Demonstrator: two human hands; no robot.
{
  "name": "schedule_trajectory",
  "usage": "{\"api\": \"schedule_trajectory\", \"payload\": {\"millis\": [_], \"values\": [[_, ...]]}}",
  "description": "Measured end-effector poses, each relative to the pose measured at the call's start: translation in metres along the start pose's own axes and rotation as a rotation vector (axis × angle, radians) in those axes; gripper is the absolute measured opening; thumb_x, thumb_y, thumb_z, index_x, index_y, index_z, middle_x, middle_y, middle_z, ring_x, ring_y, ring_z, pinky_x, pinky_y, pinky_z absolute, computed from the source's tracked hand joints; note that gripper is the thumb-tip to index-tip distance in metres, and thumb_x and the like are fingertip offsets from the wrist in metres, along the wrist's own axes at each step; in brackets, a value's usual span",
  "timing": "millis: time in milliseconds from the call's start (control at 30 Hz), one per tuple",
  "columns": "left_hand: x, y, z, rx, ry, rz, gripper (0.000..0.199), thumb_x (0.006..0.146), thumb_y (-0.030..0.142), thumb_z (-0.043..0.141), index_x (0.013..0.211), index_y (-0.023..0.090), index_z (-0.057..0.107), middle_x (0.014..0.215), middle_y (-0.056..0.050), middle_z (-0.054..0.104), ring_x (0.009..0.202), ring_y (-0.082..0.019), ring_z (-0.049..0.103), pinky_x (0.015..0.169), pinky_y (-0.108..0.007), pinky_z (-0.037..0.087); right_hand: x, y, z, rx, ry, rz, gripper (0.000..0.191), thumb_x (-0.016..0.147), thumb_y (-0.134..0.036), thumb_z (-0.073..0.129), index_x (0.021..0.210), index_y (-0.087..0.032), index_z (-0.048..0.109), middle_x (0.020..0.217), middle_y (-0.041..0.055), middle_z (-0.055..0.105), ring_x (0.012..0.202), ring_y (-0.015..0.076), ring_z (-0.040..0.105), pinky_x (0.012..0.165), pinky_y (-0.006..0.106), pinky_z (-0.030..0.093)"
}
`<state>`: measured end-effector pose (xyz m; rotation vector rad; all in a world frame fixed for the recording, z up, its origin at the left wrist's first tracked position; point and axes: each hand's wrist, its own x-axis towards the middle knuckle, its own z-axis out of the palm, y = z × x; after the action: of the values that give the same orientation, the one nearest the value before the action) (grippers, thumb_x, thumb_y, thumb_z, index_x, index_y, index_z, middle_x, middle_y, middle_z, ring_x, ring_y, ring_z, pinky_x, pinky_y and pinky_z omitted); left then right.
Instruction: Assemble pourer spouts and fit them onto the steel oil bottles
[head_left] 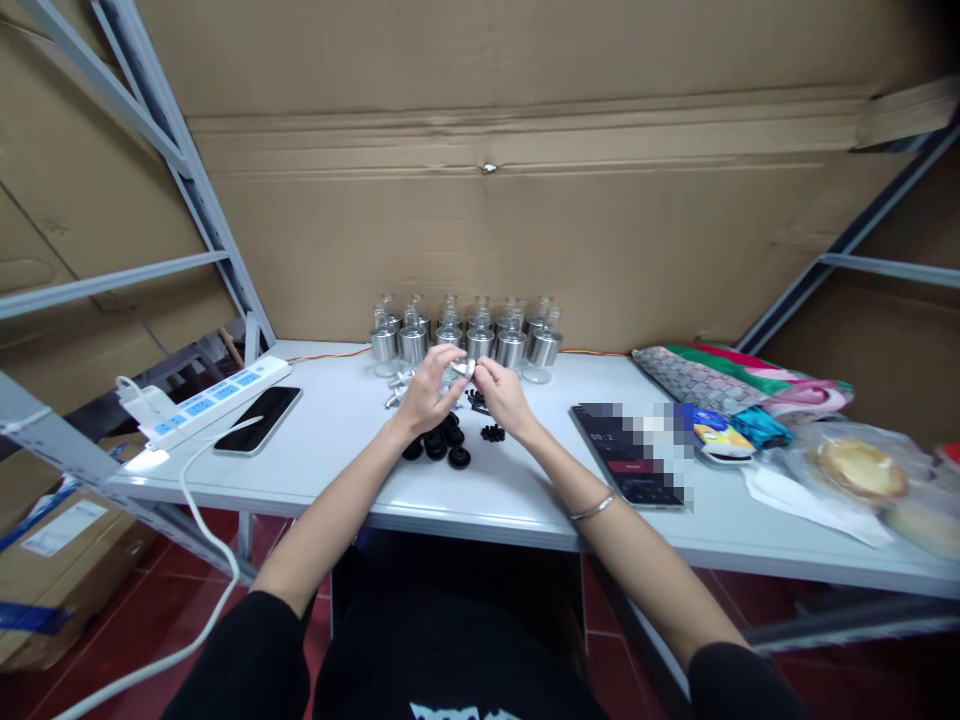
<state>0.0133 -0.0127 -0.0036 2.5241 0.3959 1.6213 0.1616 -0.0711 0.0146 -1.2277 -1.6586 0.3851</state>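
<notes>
My left hand (429,392) and my right hand (502,394) meet above the middle of the table. Between their fingertips is a small whitish, shiny part (463,369); its exact kind is too small to make out. Both hands are closed on it. Behind them stand two rows of glass bottles with silver metal sleeves (511,348), upright and close together. Below the hands lies a loose group of round black caps (435,442). Several tiny black pieces (493,433) sit beside the caps. Small silvery parts (396,392) lie left of my left hand, partly covered by it.
At the left lie a white power strip (217,402) with a cable and a phone (259,420). A larger phone (611,450) lies to the right. Beyond it are a colourful cloth bag (720,380), a white tissue (814,503) and bagged food (859,468). Cardboard (525,220) walls the back.
</notes>
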Motion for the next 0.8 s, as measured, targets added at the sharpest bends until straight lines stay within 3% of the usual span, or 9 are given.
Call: {"api": "schedule_trajectory", "payload": {"millis": [100, 233, 333, 533, 800], "values": [[-0.001, 0.003, 0.001, 0.109, -0.067, 0.121, 0.04, 0.089, 0.036, 0.057, 0.123, 0.017, 0.047, 0.115, -0.014, 0.059, 0.112, -0.025, 0.056, 0.094, -0.041, 0.048, 0.003, 0.005, -0.002, 0.135, -0.007, 0.032, 0.041, 0.083, -0.053, 0.036, 0.056, -0.022, 0.035, 0.055, -0.0029, 0.036, 0.055, 0.0119, 0.034, 0.055, 0.026, 0.029], [0.001, 0.005, -0.001, 0.126, -0.027, 0.166, 0.035, 0.089, 0.031, 0.058, 0.121, 0.018, 0.05, 0.106, -0.011, 0.065, 0.098, -0.021, 0.061, 0.084, -0.036, 0.052, 0.005, 0.006, -0.003, 0.309, -0.133, 0.097, 0.049, 0.078, -0.064, 0.042, 0.054, -0.021, 0.037, 0.049, -0.0046, 0.032, 0.049, 0.0096, 0.027, 0.049, 0.026, 0.023], [0.005, 0.006, -0.008, 0.142, -0.021, 0.209, 0.033, 0.089, 0.031, 0.059, 0.118, 0.017, 0.052, 0.102, -0.01, 0.066, 0.093, -0.02, 0.062, 0.08, -0.034, 0.052, 0.005, -0.001, -0.007, 0.351, -0.18, 0.079, 0.049, 0.077, -0.066, 0.045, 0.058, -0.021, 0.041, 0.051, -0.0045, 0.037, 0.05, 0.0094, 0.03, 0.049, 0.025, 0.024], [0.015, 0.011, -0.023, 0.217, -0.118, 0.254, 0.033, 0.091, 0.032, 0.055, 0.12, 0.016, 0.051, 0.106, -0.012, 0.065, 0.1, -0.022, 0.061, 0.083, -0.036, 0.051, 0.002, -0.013, -0.017, 0.252, -0.183, -0.037, 0.041, 0.085, -0.056, 0.043, 0.065, -0.02, 0.045, 0.058, -0.004, 0.041, 0.054, 0.0103, 0.036, 0.053, 0.025, 0.029], [0.019, 0.019, -0.031, 0.304, -0.145, 0.277, 0.031, 0.093, 0.039, 0.05, 0.112, 0.014, 0.054, 0.098, -0.011, 0.066, 0.091, -0.022, 0.06, 0.079, -0.034, 0.046, -0.002, -0.018, -0.02, 0.009, -0.098, -0.234, 0.028, 0.089, -0.039, 0.042, 0.071, -0.019, 0.051, 0.065, 0.0, 0.052, 0.061, 0.013, 0.046, 0.058, 0.026, 0.035]]}}
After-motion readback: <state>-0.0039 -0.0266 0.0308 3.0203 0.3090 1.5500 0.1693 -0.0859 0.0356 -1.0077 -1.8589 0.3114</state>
